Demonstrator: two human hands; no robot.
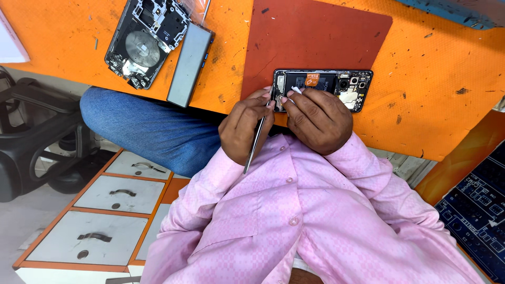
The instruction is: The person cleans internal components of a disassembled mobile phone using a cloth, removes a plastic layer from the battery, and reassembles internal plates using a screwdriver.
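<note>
Nearest are a pink shirt (294,221), grey drawers (113,194) and a black chair (31,142), below an orange table (436,100) that carries a red mat (315,37). On the mat's near edge lies the phone (323,87), back off, with battery and cameras bare. The left hand (244,129) grips tweezers (258,142) at its end, and the right hand (318,118) pinches a white scrap (296,90) there.
</note>
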